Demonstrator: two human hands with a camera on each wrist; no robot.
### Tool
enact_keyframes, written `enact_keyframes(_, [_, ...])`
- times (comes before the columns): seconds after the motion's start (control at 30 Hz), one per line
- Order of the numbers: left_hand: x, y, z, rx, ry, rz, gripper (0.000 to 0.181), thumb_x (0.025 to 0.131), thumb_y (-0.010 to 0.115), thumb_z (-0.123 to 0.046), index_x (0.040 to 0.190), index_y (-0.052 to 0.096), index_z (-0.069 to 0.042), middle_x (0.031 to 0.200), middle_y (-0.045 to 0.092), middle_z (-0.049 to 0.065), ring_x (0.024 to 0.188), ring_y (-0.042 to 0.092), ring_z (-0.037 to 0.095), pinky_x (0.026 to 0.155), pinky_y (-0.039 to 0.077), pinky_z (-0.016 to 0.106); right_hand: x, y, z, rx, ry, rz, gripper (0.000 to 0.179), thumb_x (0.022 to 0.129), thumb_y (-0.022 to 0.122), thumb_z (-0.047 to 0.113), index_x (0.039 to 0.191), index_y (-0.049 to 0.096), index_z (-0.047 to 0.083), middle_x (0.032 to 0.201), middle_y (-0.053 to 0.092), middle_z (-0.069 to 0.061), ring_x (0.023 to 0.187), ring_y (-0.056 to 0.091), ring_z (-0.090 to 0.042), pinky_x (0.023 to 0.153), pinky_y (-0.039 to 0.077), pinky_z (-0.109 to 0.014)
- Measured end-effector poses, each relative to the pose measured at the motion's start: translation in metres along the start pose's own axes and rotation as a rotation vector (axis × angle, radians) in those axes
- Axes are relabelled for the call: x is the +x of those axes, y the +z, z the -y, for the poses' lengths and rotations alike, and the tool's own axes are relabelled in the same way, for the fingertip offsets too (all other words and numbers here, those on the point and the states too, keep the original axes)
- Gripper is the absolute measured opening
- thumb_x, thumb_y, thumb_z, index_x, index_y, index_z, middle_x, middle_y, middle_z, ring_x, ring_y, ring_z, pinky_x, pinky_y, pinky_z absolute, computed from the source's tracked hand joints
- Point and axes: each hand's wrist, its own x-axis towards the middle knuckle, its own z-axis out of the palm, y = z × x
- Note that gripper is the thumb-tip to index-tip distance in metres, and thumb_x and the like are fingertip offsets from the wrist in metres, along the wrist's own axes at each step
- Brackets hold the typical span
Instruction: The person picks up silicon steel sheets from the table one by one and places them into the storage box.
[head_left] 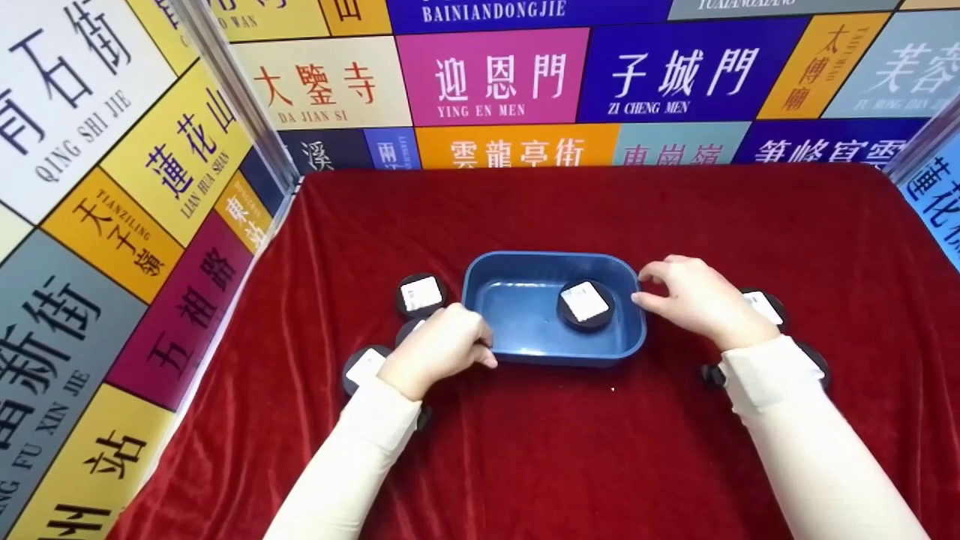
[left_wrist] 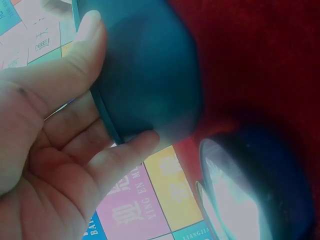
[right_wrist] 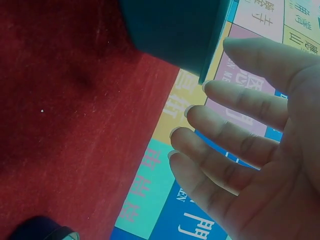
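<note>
A blue rectangular plastic box point(head_left: 514, 311) sits on the red cloth, with a black round disc-shaped thing point(head_left: 586, 305) bearing a white label inside, toward its right. My left hand point(head_left: 448, 341) grips the box's rim at the front left; in the left wrist view its thumb point(left_wrist: 85, 52) lies on the outer wall while some fingers pass behind the rim. At the box's right end, my right hand point(head_left: 694, 296) is held close by with loosely bent fingers. The right wrist view shows those fingers point(right_wrist: 225, 132) spread beside the rim, holding nothing.
Left of the box lie several black discs, one at the back point(head_left: 421, 295) and one nearer point(head_left: 365, 367), partly behind my left arm. More discs, including one with a white label point(head_left: 763, 307), lie right, partly hidden by my right arm. Printed panels point(head_left: 491, 79) border the red cloth point(head_left: 562, 450).
</note>
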Motion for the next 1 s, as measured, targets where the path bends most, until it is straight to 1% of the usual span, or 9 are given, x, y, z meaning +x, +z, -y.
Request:
enact_keyframes(0.2, [0.0, 0.0, 0.0, -0.006, 0.011, -0.003, 0.013, 0.081, 0.084, -0.029, 0.077, 0.078, -0.018, 0.077, 0.074, -0.006, 0.068, 0.067, 0.014, 0.063, 0.057, 0.031, -0.003, 0.0, -0.004, 0.003, 0.004, 0.001, 0.034, 0.092, 0.07, 0.026, 0.114, 0.071, 0.0, 0.106, 0.068, -0.022, 0.096, 0.063, -0.035, 0.09, 0.051, -0.055])
enact_keyframes(0.43, [0.0, 0.0, 0.001, -0.005, 0.013, 0.002, 0.013, 0.082, 0.083, -0.028, 0.077, 0.078, -0.017, 0.076, 0.074, -0.005, 0.067, 0.066, 0.014, 0.063, 0.057, 0.031, -0.005, -0.001, -0.008, 0.01, 0.028, 0.015, 0.036, 0.093, 0.07, 0.029, 0.115, 0.071, 0.0, 0.107, 0.067, -0.022, 0.097, 0.062, -0.035, 0.091, 0.051, -0.056])
enact_keyframes(0.7, [-0.001, 0.001, 0.001, 0.001, -0.013, 0.016, 0.013, 0.083, 0.083, -0.03, 0.078, 0.079, -0.019, 0.077, 0.075, -0.007, 0.068, 0.067, 0.013, 0.062, 0.056, 0.031, -0.008, -0.002, -0.01, -0.012, 0.031, 0.02, 0.035, 0.093, 0.069, 0.029, 0.114, 0.071, 0.001, 0.106, 0.068, -0.021, 0.096, 0.063, -0.035, 0.09, 0.051, -0.056])
enact_keyframes(0.8, [-0.001, 0.001, 0.001, 0.015, -0.016, 0.009, 0.012, 0.082, 0.083, -0.032, 0.078, 0.079, -0.021, 0.077, 0.074, -0.009, 0.068, 0.067, 0.013, 0.061, 0.056, 0.031, -0.009, -0.002, -0.011, -0.019, 0.034, 0.015, 0.034, 0.093, 0.069, 0.029, 0.113, 0.071, 0.001, 0.106, 0.068, -0.02, 0.095, 0.063, -0.034, 0.089, 0.052, -0.056])
enact_keyframes(1.0, [0.0, 0.002, 0.003, 0.019, -0.003, -0.005, 0.013, 0.082, 0.083, -0.032, 0.076, 0.079, -0.022, 0.076, 0.074, -0.009, 0.068, 0.067, 0.012, 0.06, 0.055, 0.03, -0.011, -0.003, -0.016, -0.026, 0.04, 0.02, 0.033, 0.093, 0.069, 0.028, 0.113, 0.071, 0.001, 0.106, 0.068, -0.021, 0.095, 0.062, -0.034, 0.089, 0.052, -0.056])
